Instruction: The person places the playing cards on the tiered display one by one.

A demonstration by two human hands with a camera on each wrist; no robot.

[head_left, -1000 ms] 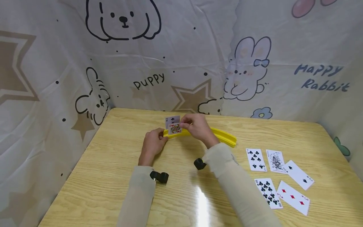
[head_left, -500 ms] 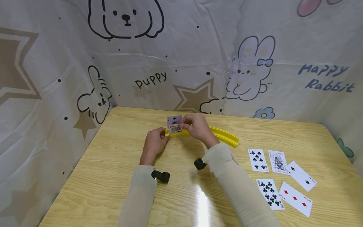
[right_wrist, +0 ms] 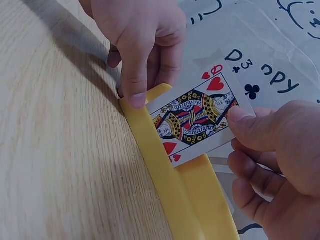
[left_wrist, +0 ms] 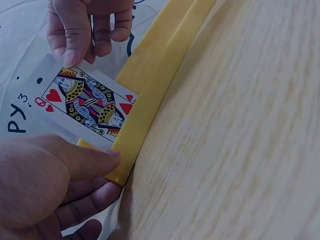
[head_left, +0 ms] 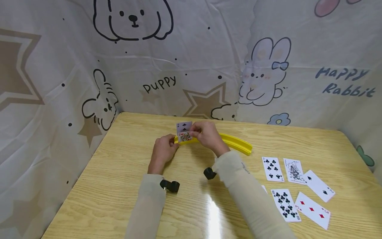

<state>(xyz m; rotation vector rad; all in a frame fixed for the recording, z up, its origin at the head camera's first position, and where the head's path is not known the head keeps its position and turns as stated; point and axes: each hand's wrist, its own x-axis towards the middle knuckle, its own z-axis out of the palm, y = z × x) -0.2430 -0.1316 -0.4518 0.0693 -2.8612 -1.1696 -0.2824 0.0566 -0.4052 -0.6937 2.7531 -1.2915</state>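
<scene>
A curved yellow card holder (head_left: 235,143) stands on the table. My left hand (head_left: 162,151) grips its left end, with the thumb on the front face and fingers behind, as the left wrist view shows. My right hand (head_left: 208,136) pinches the queen of hearts (right_wrist: 192,117) by its upper right corner, thumb in front. The queen's lower edge is in the holder's groove, and the card leans back a little. Behind it rises a three of clubs (head_left: 184,126), taller in view and partly covered by the queen.
Face-up cards lie on the right of the wooden table (head_left: 113,199): a seven of clubs (head_left: 273,169), a joker (head_left: 293,170), a two of spades (head_left: 319,186), a ten of clubs (head_left: 286,205) and a three of diamonds (head_left: 312,210). Printed cloth (head_left: 155,66) hangs behind.
The queen of hearts sits slightly lower in the holder, with the right hand still pinching it. The left hand keeps its grip. The head view has shifted a little.
</scene>
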